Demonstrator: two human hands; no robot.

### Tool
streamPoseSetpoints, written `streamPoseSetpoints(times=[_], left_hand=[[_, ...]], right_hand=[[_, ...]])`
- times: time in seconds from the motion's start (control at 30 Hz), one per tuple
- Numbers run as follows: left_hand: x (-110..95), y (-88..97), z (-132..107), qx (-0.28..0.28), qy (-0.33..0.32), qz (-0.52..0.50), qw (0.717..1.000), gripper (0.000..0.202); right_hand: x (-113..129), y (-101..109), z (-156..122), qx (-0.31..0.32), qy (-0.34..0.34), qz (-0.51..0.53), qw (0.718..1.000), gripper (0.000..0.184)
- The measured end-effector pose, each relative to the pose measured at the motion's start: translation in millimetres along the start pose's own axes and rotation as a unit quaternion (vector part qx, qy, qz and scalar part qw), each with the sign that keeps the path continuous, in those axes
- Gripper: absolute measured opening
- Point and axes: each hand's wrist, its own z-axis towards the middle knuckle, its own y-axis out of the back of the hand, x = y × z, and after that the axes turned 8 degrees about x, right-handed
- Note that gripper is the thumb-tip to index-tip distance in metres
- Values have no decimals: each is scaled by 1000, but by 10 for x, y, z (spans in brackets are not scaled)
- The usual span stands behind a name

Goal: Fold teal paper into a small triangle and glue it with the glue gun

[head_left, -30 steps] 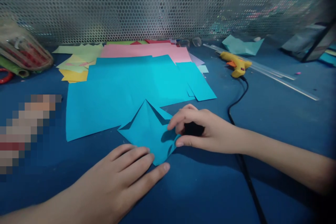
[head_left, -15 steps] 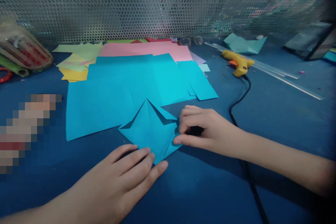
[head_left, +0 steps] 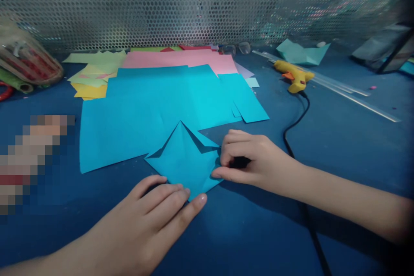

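A folded blue paper (head_left: 181, 155) lies on the table in a diamond shape, its top point overlapping a large blue sheet (head_left: 129, 125). Flaps stand partly raised along its two upper edges. My right hand (head_left: 249, 155) is closed at the paper's right corner, pinching it between thumb and curled fingers; the corner is hidden behind the fingers. Along the lower left edge, my left hand (head_left: 158, 211) rests with its fingers stretched out, and one fingertip reaches the bottom corner.
A yellow glue gun (head_left: 295, 76) with a black cord (head_left: 289, 127) lies to the right, beside clear sticks (head_left: 362, 103) and a pale folded paper shape (head_left: 300, 53). Pink sheets (head_left: 168, 59) and yellow-green papers (head_left: 97, 67) lie behind. A perforated metal panel (head_left: 161, 8) closes the back.
My left hand has shifted slightly at the bottom corner, its lowest finger now over the paper's tip. The crease near the lower right edge looks flatter. My right hand stays at the right corner.
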Motion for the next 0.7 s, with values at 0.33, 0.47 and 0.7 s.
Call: streamPoseSetpoints(times=[0.33,0.47,0.7], left_hand=[[-8,-4,8,-7,15,-31,999,43],[-31,-18,10,3,25,-35,999,43],[-25,-13,19,21,37,-56,998,51]], right_hand=[[-99,8,15,37,68,18,997,31],[-80,3,11,34,64,10,997,32],[-50,-34,19,16,69,-47,996,33]])
